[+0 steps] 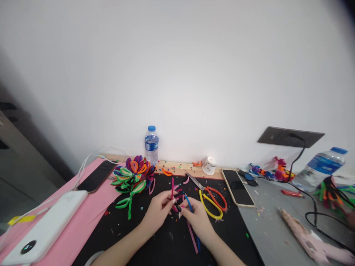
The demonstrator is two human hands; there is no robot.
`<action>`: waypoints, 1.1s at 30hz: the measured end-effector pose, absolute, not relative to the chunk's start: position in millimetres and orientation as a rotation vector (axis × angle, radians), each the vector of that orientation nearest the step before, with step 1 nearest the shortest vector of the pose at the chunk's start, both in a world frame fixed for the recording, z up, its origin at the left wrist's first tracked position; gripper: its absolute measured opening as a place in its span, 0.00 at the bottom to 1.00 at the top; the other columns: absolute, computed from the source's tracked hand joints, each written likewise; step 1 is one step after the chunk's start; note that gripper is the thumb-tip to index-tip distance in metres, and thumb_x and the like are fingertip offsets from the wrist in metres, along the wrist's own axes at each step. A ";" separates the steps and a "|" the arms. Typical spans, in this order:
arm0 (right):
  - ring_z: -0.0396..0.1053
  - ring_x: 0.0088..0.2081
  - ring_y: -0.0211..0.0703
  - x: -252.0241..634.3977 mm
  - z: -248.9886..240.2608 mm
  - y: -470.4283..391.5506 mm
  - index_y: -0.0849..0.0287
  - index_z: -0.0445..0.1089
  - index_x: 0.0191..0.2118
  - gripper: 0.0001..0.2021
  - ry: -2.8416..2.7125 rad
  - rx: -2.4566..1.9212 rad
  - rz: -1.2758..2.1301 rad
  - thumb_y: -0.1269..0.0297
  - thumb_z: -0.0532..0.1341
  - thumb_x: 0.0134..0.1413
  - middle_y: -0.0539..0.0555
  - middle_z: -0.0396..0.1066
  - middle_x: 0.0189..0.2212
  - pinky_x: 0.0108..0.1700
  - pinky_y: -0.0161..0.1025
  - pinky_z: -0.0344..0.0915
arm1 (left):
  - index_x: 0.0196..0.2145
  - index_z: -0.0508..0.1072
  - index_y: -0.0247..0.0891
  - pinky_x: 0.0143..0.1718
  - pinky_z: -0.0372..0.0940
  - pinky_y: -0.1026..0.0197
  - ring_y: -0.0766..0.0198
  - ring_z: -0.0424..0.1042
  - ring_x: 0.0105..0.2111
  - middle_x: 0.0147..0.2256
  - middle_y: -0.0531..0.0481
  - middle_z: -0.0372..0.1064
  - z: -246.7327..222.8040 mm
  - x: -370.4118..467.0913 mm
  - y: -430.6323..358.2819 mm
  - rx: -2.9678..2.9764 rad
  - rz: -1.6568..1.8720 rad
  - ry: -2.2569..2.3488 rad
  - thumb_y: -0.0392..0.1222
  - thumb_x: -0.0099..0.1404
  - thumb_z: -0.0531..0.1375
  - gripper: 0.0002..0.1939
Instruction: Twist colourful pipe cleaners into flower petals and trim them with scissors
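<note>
Head view: our L hand (160,208) was over the mat (111,225), fingers nearly closed, thumb & fingertips pinching a magenta strip (172,187) that stood approx. upright. Our R hand (199,218) was just beside it, fingers curled almost tight w/ the blue strip (188,203) tucked btwn them; a pink strip (192,236) ran out below that hand, next to the blue one's tail end. A small dark bit (179,209) sat btwn the two hands' fingertips, too tiny to ID. Couldn't tell exactly what the R fingertips pinched.

Scissors (208,194) lay just past our R hand, blades partly apart, one handle loop yellow, the other orange. Multicol. flower (134,173) lay L of our hands, green stem toward us. Behind: bottle (151,146) upright by the wall, white cup (209,166), colored scraps on the wood edge. R of the mat: phone (237,187) face up, then glue gun (307,236) & a 2nd, tilted bottle (323,164) on the grey table (266,221). Far L: another phone (97,176) & power bank (46,229) on pink cloth (88,210).
</note>
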State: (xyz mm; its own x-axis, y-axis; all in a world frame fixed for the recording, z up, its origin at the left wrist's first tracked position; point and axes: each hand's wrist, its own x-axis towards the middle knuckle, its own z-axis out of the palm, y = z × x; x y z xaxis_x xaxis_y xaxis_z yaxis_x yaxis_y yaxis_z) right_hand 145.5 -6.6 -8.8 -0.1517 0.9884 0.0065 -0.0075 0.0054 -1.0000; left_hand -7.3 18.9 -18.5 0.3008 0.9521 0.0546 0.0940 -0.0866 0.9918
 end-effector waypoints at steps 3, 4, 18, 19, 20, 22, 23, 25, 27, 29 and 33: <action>0.61 0.21 0.34 146.2 -9.2 -5.5 0.62 0.67 0.21 0.06 -1.314 -1.127 1.381 0.67 0.61 0.44 0.49 0.67 0.19 0.25 0.31 0.56 | 0.44 0.67 0.34 0.26 0.64 0.65 0.63 0.68 0.27 0.30 0.49 0.68 -14.0 -10.9 20.3 1.459 1.031 1.027 0.44 0.61 0.53 0.16; 0.59 0.19 0.33 146.3 -8.5 -5.3 0.62 0.67 0.21 0.07 -1.304 -1.142 1.401 0.66 0.61 0.44 0.48 0.67 0.18 0.23 0.30 0.55 | 0.45 0.67 0.34 0.26 0.64 0.64 0.64 0.68 0.27 0.29 0.49 0.68 -12.8 -12.0 21.0 1.463 1.042 1.032 0.44 0.61 0.52 0.17; 0.43 0.12 0.26 154.2 -14.1 0.3 0.61 0.62 0.22 0.11 -1.073 -1.201 1.297 0.61 0.60 0.46 0.43 0.58 0.12 0.14 0.28 0.39 | 0.27 0.72 0.35 0.27 0.56 0.68 0.67 0.63 0.24 0.21 0.53 0.62 -1.4 -13.3 14.4 2.154 0.743 0.954 0.38 0.64 0.47 0.16; 0.43 0.12 0.26 154.0 -13.6 0.3 0.61 0.62 0.21 0.10 -1.088 -1.209 1.283 0.61 0.60 0.46 0.43 0.58 0.12 0.15 0.28 0.40 | 0.27 0.72 0.35 0.27 0.55 0.68 0.67 0.63 0.24 0.21 0.53 0.62 -1.3 -13.4 14.4 2.184 0.730 0.950 0.37 0.64 0.47 0.16; 0.44 0.12 0.26 153.5 -12.9 0.3 0.60 0.62 0.21 0.10 -1.105 -1.217 1.271 0.62 0.60 0.46 0.43 0.58 0.12 0.15 0.28 0.41 | 0.26 0.71 0.35 0.27 0.55 0.68 0.67 0.63 0.24 0.21 0.53 0.62 -1.9 -13.4 14.8 2.211 0.722 0.950 0.37 0.64 0.47 0.16; 0.47 0.13 0.28 152.6 -11.1 0.4 0.60 0.62 0.21 0.09 -1.142 -1.224 1.241 0.65 0.60 0.46 0.44 0.60 0.13 0.16 0.29 0.46 | 0.25 0.70 0.35 0.26 0.54 0.68 0.68 0.62 0.23 0.21 0.53 0.61 -4.3 -13.6 15.8 2.259 0.713 0.952 0.36 0.64 0.47 0.16; 0.50 0.14 0.29 152.3 -10.2 0.4 0.60 0.63 0.21 0.08 -1.162 -1.223 1.219 0.66 0.60 0.46 0.44 0.60 0.13 0.17 0.29 0.49 | 0.24 0.70 0.35 0.26 0.54 0.68 0.68 0.62 0.23 0.21 0.53 0.60 -5.9 -13.7 16.2 2.281 0.709 0.951 0.36 0.64 0.47 0.15; 0.55 0.17 0.31 151.9 -8.7 0.5 0.60 0.63 0.20 0.08 -1.205 -1.222 1.167 0.68 0.59 0.46 0.46 0.62 0.15 0.21 0.30 0.53 | 0.23 0.68 0.36 0.26 0.53 0.68 0.68 0.60 0.22 0.21 0.54 0.59 -8.4 -14.0 16.5 2.318 0.692 0.948 0.34 0.63 0.47 0.14; 0.57 0.18 0.33 151.9 -7.6 0.5 0.60 0.64 0.19 0.08 -1.237 -1.241 1.130 0.70 0.59 0.45 0.46 0.64 0.15 0.23 0.31 0.55 | 0.22 0.66 0.36 0.25 0.51 0.68 0.69 0.59 0.21 0.20 0.55 0.57 -9.4 -14.4 16.1 2.348 0.671 0.940 0.32 0.62 0.47 0.14; 0.57 0.17 0.33 151.9 -6.6 0.4 0.60 0.64 0.19 0.08 -1.253 -1.276 1.118 0.70 0.59 0.45 0.46 0.64 0.15 0.23 0.32 0.55 | 0.21 0.65 0.36 0.24 0.50 0.68 0.70 0.58 0.20 0.19 0.55 0.56 -9.1 -14.7 15.2 2.375 0.649 0.927 0.31 0.61 0.47 0.13; 0.59 0.18 0.34 151.5 -5.4 -0.3 0.60 0.64 0.19 0.07 -1.276 -1.297 1.114 0.70 0.59 0.45 0.47 0.65 0.15 0.24 0.32 0.56 | 0.21 0.65 0.36 0.23 0.49 0.68 0.70 0.57 0.20 0.19 0.56 0.54 -8.5 -15.1 14.4 2.412 0.615 0.915 0.29 0.59 0.47 0.13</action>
State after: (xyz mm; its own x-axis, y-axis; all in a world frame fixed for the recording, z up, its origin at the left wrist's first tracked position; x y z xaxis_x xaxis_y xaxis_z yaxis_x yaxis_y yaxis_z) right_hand 151.5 -0.3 -5.4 0.0337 0.9992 0.0193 0.1157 0.0153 -0.9932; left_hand -15.1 14.4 -8.5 0.6746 0.6998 0.2349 0.4819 -0.6586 0.5780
